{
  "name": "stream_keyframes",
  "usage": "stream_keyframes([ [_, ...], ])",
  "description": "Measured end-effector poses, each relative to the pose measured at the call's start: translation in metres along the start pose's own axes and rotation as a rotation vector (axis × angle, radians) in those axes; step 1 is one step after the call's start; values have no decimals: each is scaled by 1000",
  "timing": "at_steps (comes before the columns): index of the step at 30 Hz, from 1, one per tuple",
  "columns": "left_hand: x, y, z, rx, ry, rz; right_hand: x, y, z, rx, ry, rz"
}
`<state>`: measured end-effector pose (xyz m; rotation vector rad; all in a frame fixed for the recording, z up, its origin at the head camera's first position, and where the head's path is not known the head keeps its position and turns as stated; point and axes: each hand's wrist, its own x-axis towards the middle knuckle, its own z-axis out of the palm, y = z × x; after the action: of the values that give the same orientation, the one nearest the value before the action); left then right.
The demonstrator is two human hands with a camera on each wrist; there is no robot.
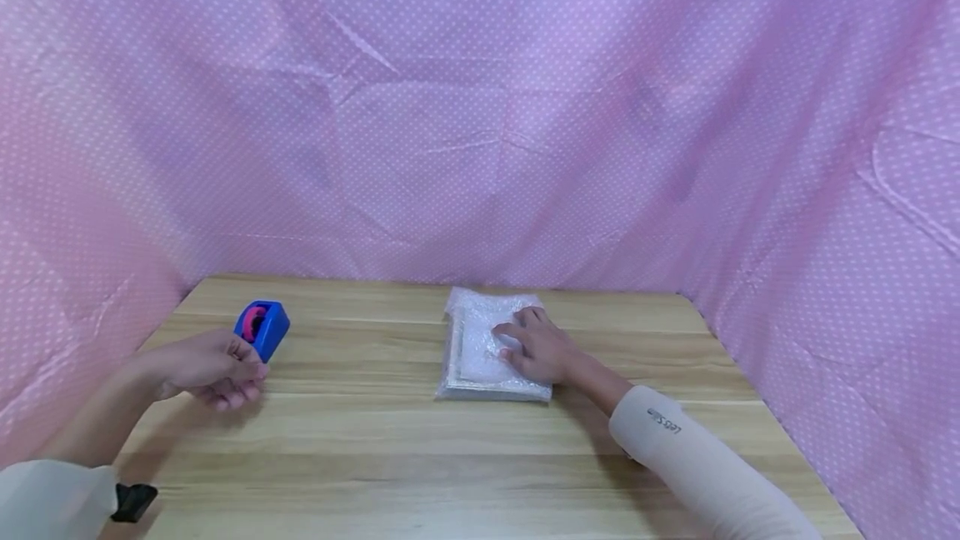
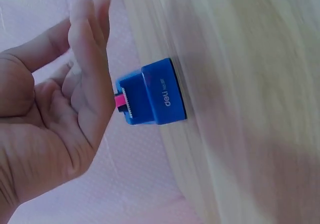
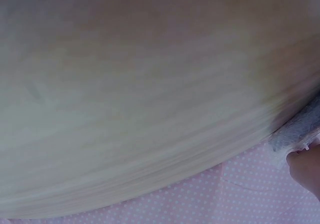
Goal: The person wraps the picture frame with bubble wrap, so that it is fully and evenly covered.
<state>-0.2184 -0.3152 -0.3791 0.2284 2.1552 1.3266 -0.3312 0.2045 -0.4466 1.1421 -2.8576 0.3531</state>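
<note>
A flat rectangular package in bubble wrap [image 1: 480, 348] lies on the table. My right hand [image 1: 546, 350] rests on its right side with fingers spread over the top. In the right wrist view, only a corner of the bubble wrap [image 3: 295, 131] and part of the right hand [image 3: 306, 171] show at the right edge. A blue tape dispenser [image 1: 274, 332] with a pink roll stands at the table's left. Just in front of it is my left hand [image 1: 213, 367], its fingers loosely bent. The left wrist view shows the dispenser's toothed cutter and pink tape end [image 2: 120, 100] beside the fingers.
The wooden table [image 1: 360, 457] spans the width below both hands. Pink polka-dot fabric [image 1: 480, 148] hangs behind it and along both sides. A black strap end [image 1: 135, 502] sticks out at the left sleeve.
</note>
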Motion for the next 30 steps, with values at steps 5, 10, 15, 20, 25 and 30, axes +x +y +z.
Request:
stream_keyframes([
  [5, 4, 8, 5, -9, 30, -8, 0, -1, 0, 6, -3, 6],
  [10, 9, 11, 6, -69, 85, -36, -1, -1, -1, 18, 2, 4],
  [15, 12, 16, 6, -160, 38, 1, 0, -1, 0, 13, -4, 5],
  [20, 18, 26, 9, -95, 15, 77, 0, -1, -1, 14, -10, 15],
  [25, 32, 41, 19, 1, 80, 112, 0, 0, 0, 5, -7, 7],
  [30, 52, 52, 29, -4, 97, 190, 0, -1, 1, 2, -4, 4],
])
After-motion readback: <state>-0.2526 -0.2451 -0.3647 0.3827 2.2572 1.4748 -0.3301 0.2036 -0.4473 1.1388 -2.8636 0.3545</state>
